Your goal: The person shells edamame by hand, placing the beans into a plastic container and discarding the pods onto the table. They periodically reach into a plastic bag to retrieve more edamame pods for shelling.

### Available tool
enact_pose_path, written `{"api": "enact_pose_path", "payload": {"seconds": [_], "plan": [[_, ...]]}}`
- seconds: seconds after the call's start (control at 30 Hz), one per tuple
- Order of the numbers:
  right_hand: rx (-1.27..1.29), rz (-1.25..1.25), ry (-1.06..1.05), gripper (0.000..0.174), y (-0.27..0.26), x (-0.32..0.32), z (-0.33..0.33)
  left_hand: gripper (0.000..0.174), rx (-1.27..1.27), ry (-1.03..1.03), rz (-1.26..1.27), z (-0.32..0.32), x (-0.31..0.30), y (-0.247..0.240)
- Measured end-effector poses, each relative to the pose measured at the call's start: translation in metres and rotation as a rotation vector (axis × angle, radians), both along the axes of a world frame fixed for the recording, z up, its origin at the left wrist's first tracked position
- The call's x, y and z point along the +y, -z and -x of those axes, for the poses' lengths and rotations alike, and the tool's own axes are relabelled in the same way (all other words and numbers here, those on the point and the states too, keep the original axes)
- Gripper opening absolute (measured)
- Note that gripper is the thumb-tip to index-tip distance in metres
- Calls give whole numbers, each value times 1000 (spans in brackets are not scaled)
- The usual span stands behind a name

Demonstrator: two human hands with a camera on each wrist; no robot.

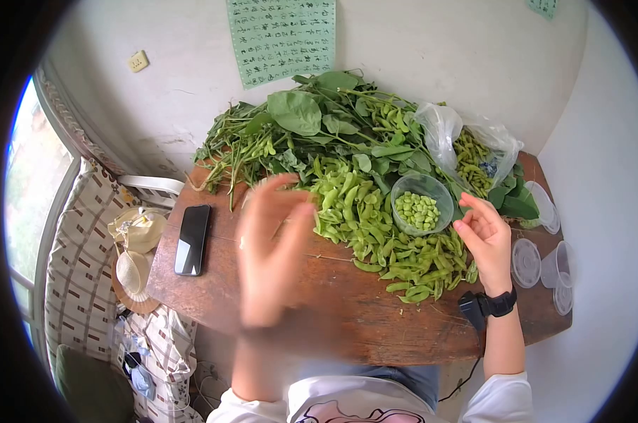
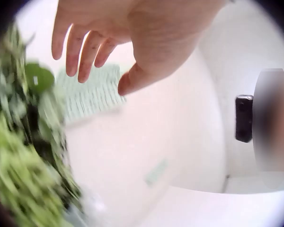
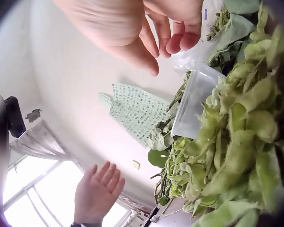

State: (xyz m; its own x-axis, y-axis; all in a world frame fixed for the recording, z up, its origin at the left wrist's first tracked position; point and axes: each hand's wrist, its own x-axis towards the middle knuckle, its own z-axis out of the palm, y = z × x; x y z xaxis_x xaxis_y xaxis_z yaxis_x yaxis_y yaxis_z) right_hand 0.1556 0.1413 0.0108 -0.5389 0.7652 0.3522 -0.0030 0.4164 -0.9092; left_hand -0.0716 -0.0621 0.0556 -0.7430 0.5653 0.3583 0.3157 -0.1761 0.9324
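Observation:
My left hand (image 1: 273, 243), blurred in the head view, is raised over the table left of the soybean pods (image 1: 361, 211). In the left wrist view that hand has spread, fairly straight fingers (image 2: 88, 54) and holds nothing. Loosely bent, the fingers of my right hand (image 1: 489, 243) are just right of a clear plastic tub (image 1: 421, 182), with nothing seen between them. Shelled green beans (image 1: 417, 213) lie in the tub. Pods are heaped left of it and in front of it; the right wrist view shows them (image 3: 236, 156) close up beside the tub's wall (image 3: 191, 104).
Leafy bean stalks (image 1: 298, 116) pile along the wall. A plastic bag (image 1: 442, 134) with more pods lies at the back right. Lids (image 1: 525, 262) and an empty clear cup (image 1: 557, 264) are at the right edge. A phone (image 1: 193, 240) lies at the left on the wooden table (image 1: 262, 299).

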Motion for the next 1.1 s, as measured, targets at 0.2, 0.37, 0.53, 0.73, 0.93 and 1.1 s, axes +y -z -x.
{"api": "enact_pose_path", "payload": {"seconds": [0.2,0.37,0.53,0.73,0.93,1.1], "plan": [[82,-21,25,43,9,9,-1,32,148,475,52,-82,67,23],[47,-59,70,36,13,16,-3,31,147,627,40,-91,86,61],[11,136,34,30,12,18,-9,26,-83,697,50,-79,89,71],[-86,-56,185,36,-2,39,-9,19,174,583,-97,-75,89,76],[-430,-484,306,30,-35,113,-17,16,305,436,-274,-73,94,82],[-683,-772,280,31,4,167,-27,15,259,487,-111,-69,89,86]]}}
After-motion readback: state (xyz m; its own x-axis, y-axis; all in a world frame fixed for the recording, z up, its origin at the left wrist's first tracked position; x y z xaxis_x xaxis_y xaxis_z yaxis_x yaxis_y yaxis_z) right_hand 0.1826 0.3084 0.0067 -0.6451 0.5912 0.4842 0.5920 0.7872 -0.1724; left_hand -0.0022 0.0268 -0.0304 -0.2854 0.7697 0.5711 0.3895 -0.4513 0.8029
